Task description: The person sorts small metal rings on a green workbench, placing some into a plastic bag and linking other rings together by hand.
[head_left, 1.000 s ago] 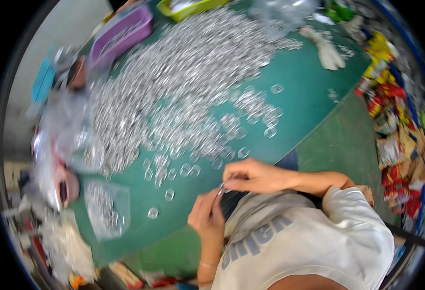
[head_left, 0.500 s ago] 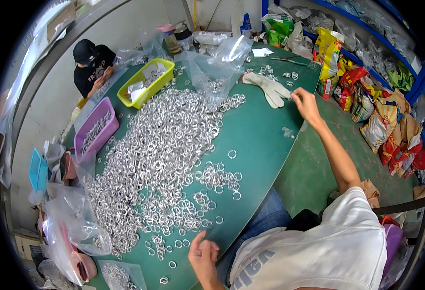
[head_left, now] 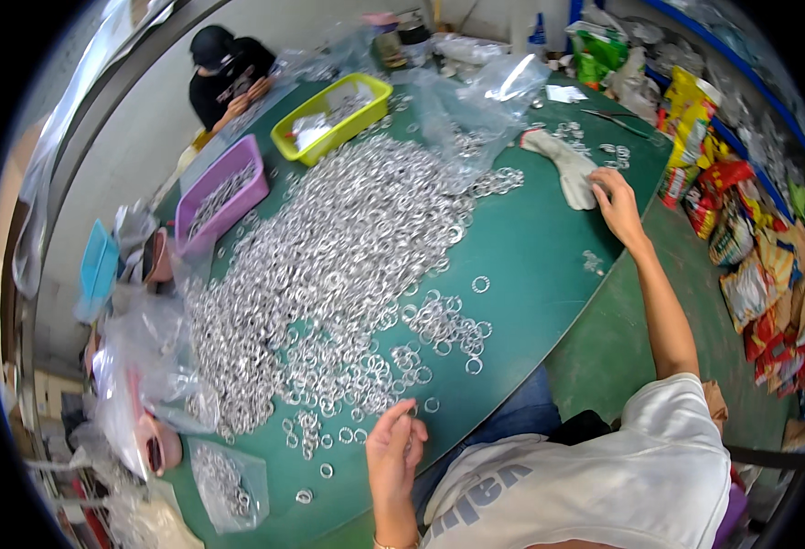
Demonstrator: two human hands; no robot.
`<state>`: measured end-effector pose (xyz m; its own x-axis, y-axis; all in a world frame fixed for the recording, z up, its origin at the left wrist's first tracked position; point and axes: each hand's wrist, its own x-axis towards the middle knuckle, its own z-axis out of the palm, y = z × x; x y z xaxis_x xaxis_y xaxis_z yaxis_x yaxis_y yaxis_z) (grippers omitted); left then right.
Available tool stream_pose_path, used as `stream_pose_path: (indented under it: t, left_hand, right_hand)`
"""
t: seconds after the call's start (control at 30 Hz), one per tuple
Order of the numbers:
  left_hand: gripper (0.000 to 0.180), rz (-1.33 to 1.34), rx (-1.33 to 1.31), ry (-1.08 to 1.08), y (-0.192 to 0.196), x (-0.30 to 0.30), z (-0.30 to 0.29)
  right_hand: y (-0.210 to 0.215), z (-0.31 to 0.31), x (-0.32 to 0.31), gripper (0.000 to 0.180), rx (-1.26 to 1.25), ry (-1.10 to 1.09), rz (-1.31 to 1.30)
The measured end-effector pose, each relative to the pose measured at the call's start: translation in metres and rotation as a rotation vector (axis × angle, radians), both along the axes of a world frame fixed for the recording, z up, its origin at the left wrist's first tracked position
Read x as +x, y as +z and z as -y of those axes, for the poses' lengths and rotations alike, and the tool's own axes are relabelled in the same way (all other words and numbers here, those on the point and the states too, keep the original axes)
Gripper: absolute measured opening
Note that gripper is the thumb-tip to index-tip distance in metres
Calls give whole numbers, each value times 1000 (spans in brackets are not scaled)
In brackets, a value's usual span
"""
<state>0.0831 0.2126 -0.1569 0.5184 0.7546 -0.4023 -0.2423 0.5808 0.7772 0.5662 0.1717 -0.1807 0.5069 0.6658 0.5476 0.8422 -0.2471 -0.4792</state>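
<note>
A large heap of silvery metal rings (head_left: pixel 357 220) covers the middle of the green table (head_left: pixel 535 274). My left hand (head_left: pixel 395 450) hovers at the near edge, beside the loose rings. Its fingers are curled in with the index finger straighter; anything inside is hidden. At the far right, my right hand (head_left: pixel 615 203) reaches over the table edge with bent, parted fingers. Their tips are at the finger end of a white work glove (head_left: pixel 572 169); whether they touch it I cannot tell. A smaller cluster of rings (head_left: pixel 448 325) lies between the heap and the near edge.
A yellow-green basket (head_left: pixel 334 133) and a purple basket (head_left: pixel 254 188) stand along the far left side. A clear bag of rings (head_left: pixel 229 485) lies at the near left. Across the table sits another person (head_left: pixel 229 78). Pliers (head_left: pixel 617 122) and a plastic bag (head_left: pixel 476 105) lie farther back.
The whole view has shifted, moving the table rightward in the picture. My right hand has come closer to the glove. My left hand has lifted slightly, its fingers still curled.
</note>
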Motion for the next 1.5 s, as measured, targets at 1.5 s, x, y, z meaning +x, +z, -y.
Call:
stream_pose_path:
  t: [1.5]
  left_hand:
    - [25, 773, -666, 454, -13, -84, 55]
  right_hand:
    - [9, -51, -375, 29, -208, 1071, -7]
